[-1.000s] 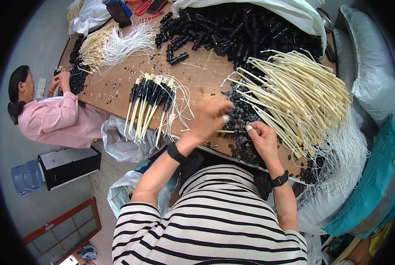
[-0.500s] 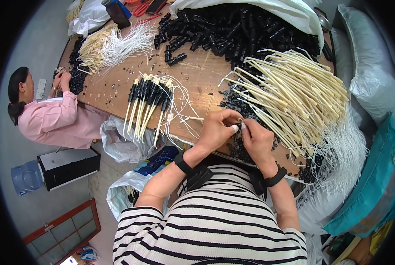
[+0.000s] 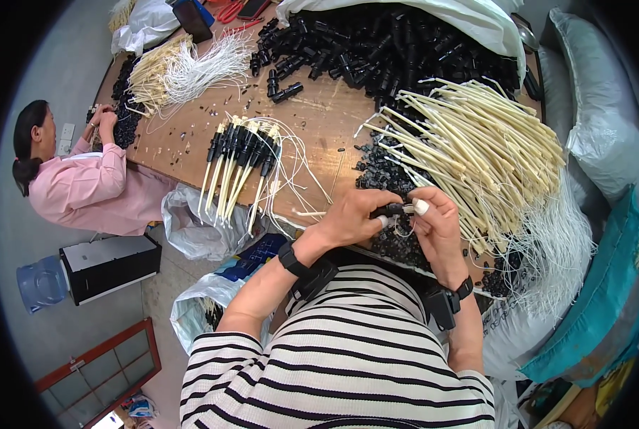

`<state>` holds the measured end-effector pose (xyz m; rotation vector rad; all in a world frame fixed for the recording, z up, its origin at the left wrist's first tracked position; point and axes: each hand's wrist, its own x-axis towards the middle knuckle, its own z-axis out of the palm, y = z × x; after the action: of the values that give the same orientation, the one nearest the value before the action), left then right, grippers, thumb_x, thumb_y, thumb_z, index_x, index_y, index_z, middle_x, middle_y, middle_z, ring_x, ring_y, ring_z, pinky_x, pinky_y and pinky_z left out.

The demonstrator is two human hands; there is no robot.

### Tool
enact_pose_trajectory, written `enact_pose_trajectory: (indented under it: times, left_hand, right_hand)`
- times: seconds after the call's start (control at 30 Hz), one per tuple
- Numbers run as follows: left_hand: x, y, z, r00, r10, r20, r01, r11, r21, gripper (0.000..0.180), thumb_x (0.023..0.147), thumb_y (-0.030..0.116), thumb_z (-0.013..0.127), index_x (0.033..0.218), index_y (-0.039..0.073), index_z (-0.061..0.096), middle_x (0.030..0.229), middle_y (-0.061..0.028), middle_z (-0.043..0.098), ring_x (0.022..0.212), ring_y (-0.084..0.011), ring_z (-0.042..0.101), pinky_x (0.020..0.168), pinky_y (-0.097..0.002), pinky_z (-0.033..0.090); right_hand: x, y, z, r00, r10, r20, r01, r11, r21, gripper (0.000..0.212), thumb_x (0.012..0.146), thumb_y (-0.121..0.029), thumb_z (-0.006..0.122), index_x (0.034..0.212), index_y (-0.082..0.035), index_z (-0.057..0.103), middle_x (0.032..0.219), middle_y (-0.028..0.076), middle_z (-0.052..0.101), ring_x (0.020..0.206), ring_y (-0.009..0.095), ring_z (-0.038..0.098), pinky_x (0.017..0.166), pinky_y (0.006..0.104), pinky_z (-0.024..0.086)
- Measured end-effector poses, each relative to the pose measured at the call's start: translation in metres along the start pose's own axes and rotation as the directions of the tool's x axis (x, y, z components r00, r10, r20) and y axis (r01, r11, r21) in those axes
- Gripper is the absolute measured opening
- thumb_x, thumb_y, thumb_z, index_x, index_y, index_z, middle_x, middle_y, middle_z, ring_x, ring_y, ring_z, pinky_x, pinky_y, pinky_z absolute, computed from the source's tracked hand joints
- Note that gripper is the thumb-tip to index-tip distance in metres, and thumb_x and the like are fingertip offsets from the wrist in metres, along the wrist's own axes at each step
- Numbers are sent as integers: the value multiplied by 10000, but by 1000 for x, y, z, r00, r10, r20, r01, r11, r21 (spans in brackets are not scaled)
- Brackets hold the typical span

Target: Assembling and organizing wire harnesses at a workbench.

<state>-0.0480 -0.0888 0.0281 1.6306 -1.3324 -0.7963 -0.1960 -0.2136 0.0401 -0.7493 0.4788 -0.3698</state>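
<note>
Near the table's front edge, my left hand [image 3: 350, 217] is closed around a black ribbed plastic fitting [image 3: 388, 210]. My right hand [image 3: 437, 220] pinches at the fitting's right end, where a small pale piece [image 3: 408, 209] shows; my fingers partly hide it. A thin pale string loops below, between both hands. A cream tube end [image 3: 308, 214] sticks out left of my left hand; whether it joins the fitting is hidden. Small black parts [image 3: 391, 171] lie scattered around and under my hands. To the left is a row of cream tubes fitted with black connectors [image 3: 242, 154], trailing white strings.
A big pile of cream tubes [image 3: 477, 157] with white strings [image 3: 548, 250] lies at right. Black fittings [image 3: 398, 50] are heaped at the back under a white sack. Across the left end, a person in pink [image 3: 90, 186] works with both hands. Plastic bags [image 3: 205, 225] hang at the front edge.
My hands have parted slightly and shifted a little right and down. A black fitting now shows between them, where a tiny dark part was pinched before.
</note>
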Motion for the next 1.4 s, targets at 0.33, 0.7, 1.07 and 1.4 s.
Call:
enact_pose_trajectory:
  times: [0.33, 0.7, 1.07, 1.4]
  left_hand:
    - [-2, -4, -6, 986, -137, -95, 157, 956, 249, 328, 689, 110, 607, 1004, 47, 678, 779, -186, 653, 727, -343, 638, 657, -400, 505]
    - [-10, 4, -14, 982, -107, -157, 172, 852, 495, 241, 658, 87, 630, 895, 58, 666, 760, -134, 649, 735, -314, 646, 615, -409, 515]
    - [-26, -15, -84, 747, 400, -530, 139, 686, 714, 96, 684, 109, 675, 774, 108, 640, 744, -57, 621, 728, -267, 596, 704, -387, 417]
    - [12, -59, -127, 807, 241, -540, 301, 619, 726, 529, 693, 129, 659, 1216, 94, 595, 1274, -114, 554, 1255, -292, 446, 1050, -464, 312]
  right_hand:
    - [-2, -1, 0, 787, -246, 566, 535, -184, -825, 384, 716, -10, 626, 1080, -108, 696, 683, 58, 644, 497, 244, 594, 446, 342, 451]
    - [11, 20, 7, 930, -251, 270, 337, 281, -899, 184, 771, -77, 689, 952, -88, 721, 625, 52, 644, 480, 138, 576, 459, 282, 431]
    - [15, 4, 35, 677, -596, 432, 485, -81, -871, 209, 756, 54, 668, 945, -34, 669, 933, 123, 665, 761, 271, 659, 653, 326, 527]
    - [5, 16, 14, 870, -322, 373, 351, -125, -928, 223, 745, -110, 731, 952, -50, 678, 947, 104, 656, 789, 300, 618, 692, 371, 476]
